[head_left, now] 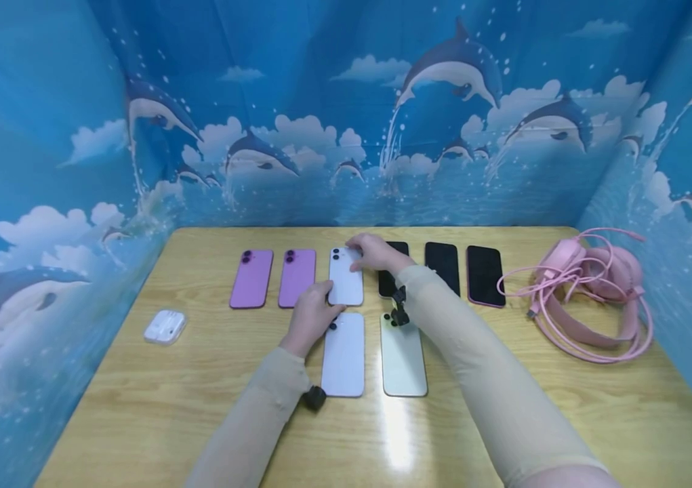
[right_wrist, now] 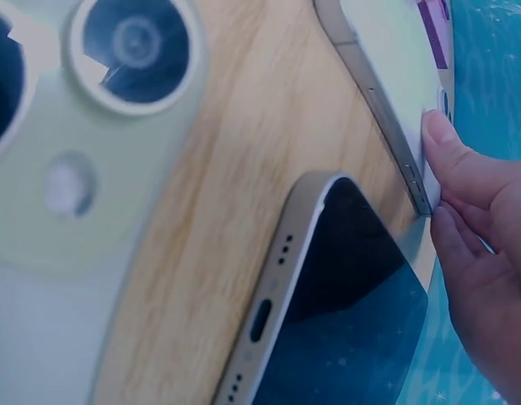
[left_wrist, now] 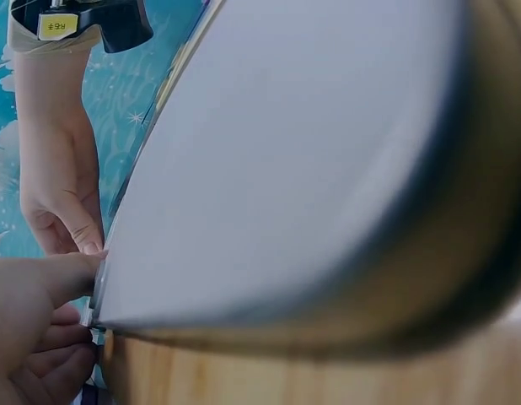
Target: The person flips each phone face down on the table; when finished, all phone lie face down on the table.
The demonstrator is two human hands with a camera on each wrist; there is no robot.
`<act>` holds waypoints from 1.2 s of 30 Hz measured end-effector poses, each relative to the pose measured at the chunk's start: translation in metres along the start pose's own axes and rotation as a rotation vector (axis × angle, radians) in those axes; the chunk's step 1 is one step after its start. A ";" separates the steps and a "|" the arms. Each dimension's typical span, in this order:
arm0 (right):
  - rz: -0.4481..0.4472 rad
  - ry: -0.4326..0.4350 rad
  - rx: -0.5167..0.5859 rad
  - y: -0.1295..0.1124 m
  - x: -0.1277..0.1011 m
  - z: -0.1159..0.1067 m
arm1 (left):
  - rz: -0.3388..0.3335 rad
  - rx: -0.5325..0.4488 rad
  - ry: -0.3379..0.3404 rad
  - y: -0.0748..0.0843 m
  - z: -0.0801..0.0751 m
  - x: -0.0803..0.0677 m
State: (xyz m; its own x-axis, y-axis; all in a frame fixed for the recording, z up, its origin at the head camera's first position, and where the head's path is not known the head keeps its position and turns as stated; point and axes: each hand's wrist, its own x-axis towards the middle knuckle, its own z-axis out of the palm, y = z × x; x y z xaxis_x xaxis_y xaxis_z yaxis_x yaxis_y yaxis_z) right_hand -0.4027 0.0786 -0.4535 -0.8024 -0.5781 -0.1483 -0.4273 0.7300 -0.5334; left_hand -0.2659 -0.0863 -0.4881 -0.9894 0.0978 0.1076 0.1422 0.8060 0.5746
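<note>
A white phone (head_left: 346, 276) lies back up in the far row, between two purple phones (head_left: 274, 278) and three black-screened phones (head_left: 442, 266). My left hand (head_left: 321, 298) pinches its near left corner, thumb (left_wrist: 62, 274) on the edge and fingers curled below. My right hand (head_left: 360, 254) holds its far right corner. In the right wrist view the thumb (right_wrist: 450, 148) lies on the white phone's (right_wrist: 387, 51) back and the fingers (right_wrist: 463, 232) sit at its edge. In front lie a second white phone (head_left: 343, 354) and a pale green phone (head_left: 402, 352).
A white earbud case (head_left: 165, 327) sits at the table's left. A pink headset with a coiled cable (head_left: 589, 291) lies at the right. Blue dolphin-print walls close in the wooden table (head_left: 138, 420) on three sides. A black-screened phone (right_wrist: 345, 295) lies beside my right hand.
</note>
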 end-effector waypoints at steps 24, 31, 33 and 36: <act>0.054 0.007 -0.078 -0.006 -0.002 0.010 | -0.034 0.001 0.014 0.002 0.005 -0.001; 0.060 0.030 -0.061 -0.005 -0.002 0.012 | -0.038 -0.015 0.019 0.003 0.004 -0.002; 0.052 0.043 -0.048 -0.003 -0.004 0.012 | -0.040 -0.019 0.020 0.004 0.004 -0.003; 0.024 0.053 -0.015 0.000 -0.008 0.011 | -0.048 -0.029 0.012 0.005 0.003 -0.003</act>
State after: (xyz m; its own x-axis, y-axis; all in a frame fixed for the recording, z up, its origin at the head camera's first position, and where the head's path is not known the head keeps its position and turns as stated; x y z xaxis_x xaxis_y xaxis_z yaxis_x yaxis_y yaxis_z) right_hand -0.3914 0.0791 -0.4617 -0.8333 -0.5403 -0.1167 -0.4133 0.7492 -0.5176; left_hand -0.2627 -0.0806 -0.4880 -0.9947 0.0519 0.0890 0.0952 0.7923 0.6027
